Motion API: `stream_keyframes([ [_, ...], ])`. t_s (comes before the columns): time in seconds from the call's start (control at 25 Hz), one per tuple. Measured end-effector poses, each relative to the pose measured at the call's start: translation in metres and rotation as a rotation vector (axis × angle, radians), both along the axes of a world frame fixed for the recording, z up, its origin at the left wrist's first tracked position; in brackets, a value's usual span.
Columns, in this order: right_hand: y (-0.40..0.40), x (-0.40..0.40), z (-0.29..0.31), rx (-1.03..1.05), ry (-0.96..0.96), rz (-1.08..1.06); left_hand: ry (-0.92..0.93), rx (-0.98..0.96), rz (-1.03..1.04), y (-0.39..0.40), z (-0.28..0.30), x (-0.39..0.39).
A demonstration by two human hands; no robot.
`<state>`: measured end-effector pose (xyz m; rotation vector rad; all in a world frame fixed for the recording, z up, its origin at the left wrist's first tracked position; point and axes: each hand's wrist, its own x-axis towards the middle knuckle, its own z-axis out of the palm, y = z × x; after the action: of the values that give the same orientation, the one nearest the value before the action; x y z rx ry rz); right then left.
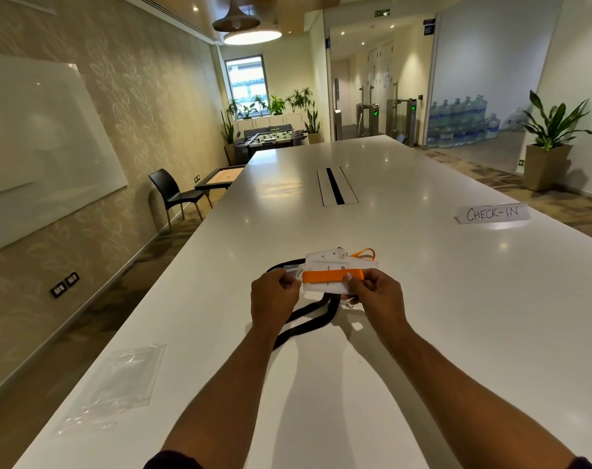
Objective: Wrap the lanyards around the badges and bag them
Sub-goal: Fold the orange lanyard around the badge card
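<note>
Clear bags (118, 384) flat on tabletop (423, 299), near-left. Both curled: left hand (274, 297) pinching w/ right hand (377, 292) a badge (338, 265) w/ orange lanyard (328, 275).

Two bare forearms reach in from the bottom edge, uncovered from the wrists back nearly to the elbows. At the far end from each grip a dark sleeve (172, 460) shows only as a cuff edge, one on the left arm and another dark sleeve edge (583, 463) on the right arm. The left hand (274, 299) and right hand (377, 294) wear no gloves; no ring, watch or band shows on the wrists.
</note>
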<state>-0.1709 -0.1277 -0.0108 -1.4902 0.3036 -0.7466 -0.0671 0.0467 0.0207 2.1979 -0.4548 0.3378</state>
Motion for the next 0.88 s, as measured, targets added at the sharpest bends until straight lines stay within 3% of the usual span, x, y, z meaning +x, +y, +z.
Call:
stream_keyframes([
  [0.36, 0.015, 0.004, 0.014, -0.144, 0.080, -0.013, -0.088, -0.016, 0.093, 0.000, 0.004, -0.005],
  [0.56, 0.020, 0.007, 0.020, -0.155, 0.146, -0.004, -0.265, 0.094, 0.077, -0.001, 0.003, -0.013],
  [0.88, 0.032, 0.012, 0.019, 0.019, 0.107, 0.021, -0.350, 0.154, -0.063, -0.014, 0.005, -0.026],
])
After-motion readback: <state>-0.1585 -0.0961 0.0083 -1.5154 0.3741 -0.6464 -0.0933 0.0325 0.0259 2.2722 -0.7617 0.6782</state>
